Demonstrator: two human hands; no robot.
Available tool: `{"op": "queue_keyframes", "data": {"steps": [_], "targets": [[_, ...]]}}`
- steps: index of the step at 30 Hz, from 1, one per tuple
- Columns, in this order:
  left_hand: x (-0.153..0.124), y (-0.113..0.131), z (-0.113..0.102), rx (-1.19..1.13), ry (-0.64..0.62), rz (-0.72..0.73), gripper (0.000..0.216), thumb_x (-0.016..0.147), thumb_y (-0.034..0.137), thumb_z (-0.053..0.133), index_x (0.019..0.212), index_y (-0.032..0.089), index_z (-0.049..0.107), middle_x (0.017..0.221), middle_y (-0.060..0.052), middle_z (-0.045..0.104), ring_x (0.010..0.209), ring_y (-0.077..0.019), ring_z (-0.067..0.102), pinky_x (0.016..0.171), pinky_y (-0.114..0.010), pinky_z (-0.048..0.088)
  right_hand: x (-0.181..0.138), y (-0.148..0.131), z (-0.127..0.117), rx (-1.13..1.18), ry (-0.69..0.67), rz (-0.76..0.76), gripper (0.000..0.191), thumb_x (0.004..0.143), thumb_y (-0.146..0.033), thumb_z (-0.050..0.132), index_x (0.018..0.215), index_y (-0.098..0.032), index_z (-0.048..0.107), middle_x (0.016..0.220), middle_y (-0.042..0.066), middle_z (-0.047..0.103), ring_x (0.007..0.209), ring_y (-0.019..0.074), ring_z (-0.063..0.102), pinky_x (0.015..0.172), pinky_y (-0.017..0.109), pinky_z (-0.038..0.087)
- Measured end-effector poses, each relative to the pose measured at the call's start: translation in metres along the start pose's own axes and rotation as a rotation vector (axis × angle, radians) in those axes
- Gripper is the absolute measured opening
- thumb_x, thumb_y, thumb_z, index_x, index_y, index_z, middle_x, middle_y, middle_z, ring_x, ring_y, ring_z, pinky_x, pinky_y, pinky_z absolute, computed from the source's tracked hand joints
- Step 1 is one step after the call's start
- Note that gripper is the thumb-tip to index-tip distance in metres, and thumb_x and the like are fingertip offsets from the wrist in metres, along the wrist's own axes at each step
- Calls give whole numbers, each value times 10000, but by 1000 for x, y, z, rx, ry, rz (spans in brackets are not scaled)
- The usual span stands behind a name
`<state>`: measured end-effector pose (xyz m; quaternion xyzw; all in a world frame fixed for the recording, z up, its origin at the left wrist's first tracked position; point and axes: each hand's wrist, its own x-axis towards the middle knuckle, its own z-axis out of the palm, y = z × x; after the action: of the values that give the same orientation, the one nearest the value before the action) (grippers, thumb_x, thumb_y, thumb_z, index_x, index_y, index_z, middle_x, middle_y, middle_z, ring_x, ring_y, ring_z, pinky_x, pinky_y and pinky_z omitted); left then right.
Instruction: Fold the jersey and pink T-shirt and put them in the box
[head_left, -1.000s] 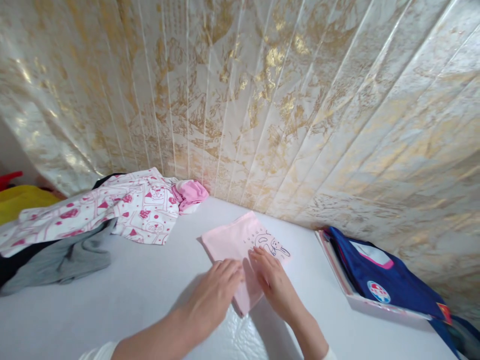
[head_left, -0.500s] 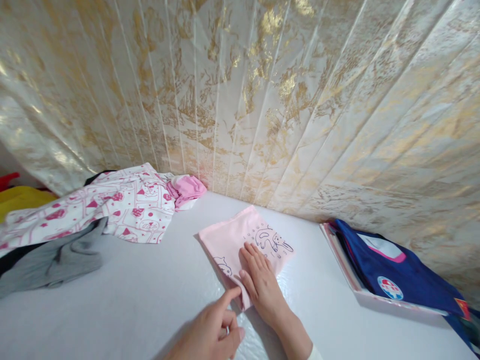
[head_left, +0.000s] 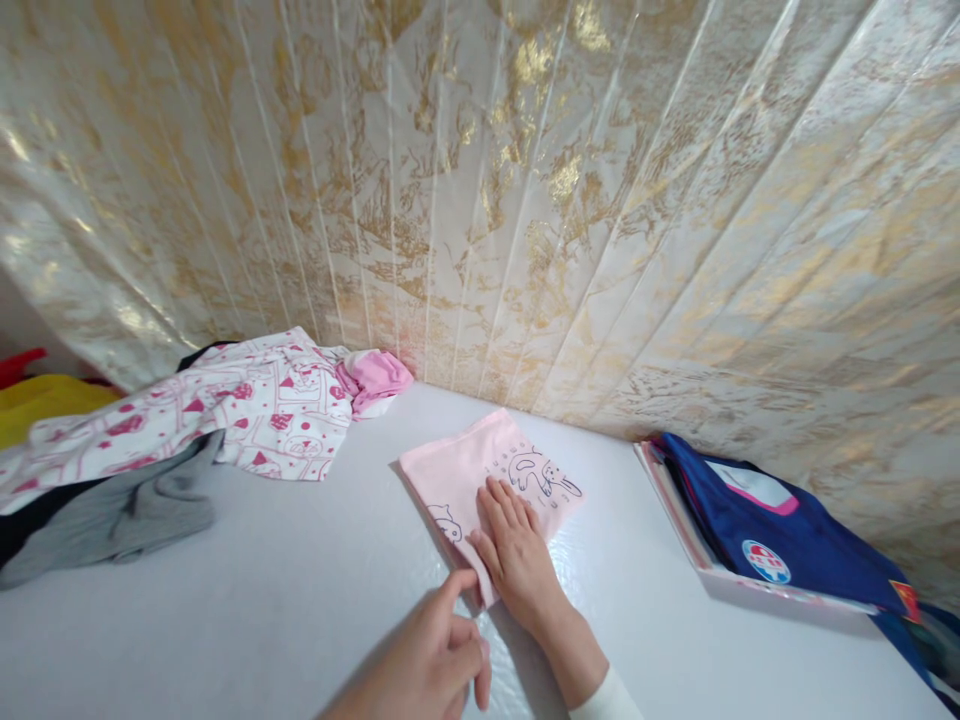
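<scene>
"What are the 2 hands doing?"

"They're resting just apart. The right hand (head_left: 519, 550) is lying flat on a folded pink cloth (head_left: 463, 473), seemingly steadying it; the left hand (head_left: 439, 655) is pointing 1 finger at its near edge, gripping nothing I'm seeing."

"Around them?"

"A rumpled printed garment (head_left: 281, 410) is lying leftward; a folded navy garment (head_left: 814, 535) is resting rightward."

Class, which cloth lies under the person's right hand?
The pale pink cloth with the rabbit drawing; the grey cloth, navy cloth and white printed cloth lie untouched.
</scene>
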<state>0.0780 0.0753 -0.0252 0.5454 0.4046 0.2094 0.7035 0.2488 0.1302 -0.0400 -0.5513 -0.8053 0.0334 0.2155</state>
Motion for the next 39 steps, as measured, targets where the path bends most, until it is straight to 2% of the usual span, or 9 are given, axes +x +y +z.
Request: {"op": "queue_keyframes", "data": {"steps": [3,5,7,9,17,20,27,33,39], "targets": [[3,5,-4,278,108,46,409,869,270,448,1266,204,376,575,87,557,398,-94,411,420,-188,303,1,-11,-19,154,42,18,309,984,-348,379,1162,-205,588,1262,99,614,1230,231,512,979,387,422],[6,12,-7,480,150,53,315,856,197,453,1170,205,468,536,79,549,430,-114,477,443,-196,318,1,-23,-33,218,-7,135,267,966,-383,421,893,-207,608,932,54,692,900,186,632,771,294,467],[8,20,-8,596,182,13,278,836,147,456,1104,197,510,533,62,562,443,-135,524,445,-205,326,2,-35,-45,206,-121,286,314,932,-417,480,702,-214,548,657,-5,640,607,140,577,570,242,385],[8,28,-7,622,191,-28,259,834,125,451,1072,193,526,547,46,581,460,-151,559,453,-210,344,3,-45,-53,151,-215,373,354,914,-410,498,618,-215,511,558,-22,603,504,119,515,507,233,291],[7,37,-2,650,255,-14,263,806,92,488,1001,264,528,546,63,587,505,-154,600,484,-201,337,2,-58,-57,-136,-332,369,185,824,-276,543,660,-219,609,635,39,680,540,160,586,508,258,188],[8,36,-2,625,254,-47,281,795,90,502,1016,262,506,560,69,589,431,-136,551,438,-192,320,2,-59,-55,-187,-338,376,183,819,-247,522,664,-215,615,645,53,682,531,161,577,507,268,171],[8,37,0,587,238,-75,118,866,140,448,924,231,496,566,48,600,366,-121,479,377,-188,294,4,-45,-63,134,-328,406,222,795,-198,467,579,-208,518,564,-28,566,517,103,441,512,230,227],[5,42,-2,669,270,-60,129,861,118,439,843,235,490,577,46,635,363,-115,486,438,-201,303,3,-39,-64,230,-324,394,221,788,-200,446,569,-205,420,536,-58,449,520,92,395,509,224,219],[11,31,-1,529,248,-3,57,908,223,415,895,234,469,549,56,616,360,-117,473,365,-184,285,3,-38,-63,318,-350,388,202,781,-203,451,580,-205,441,544,-61,442,532,91,399,514,221,234]]}}
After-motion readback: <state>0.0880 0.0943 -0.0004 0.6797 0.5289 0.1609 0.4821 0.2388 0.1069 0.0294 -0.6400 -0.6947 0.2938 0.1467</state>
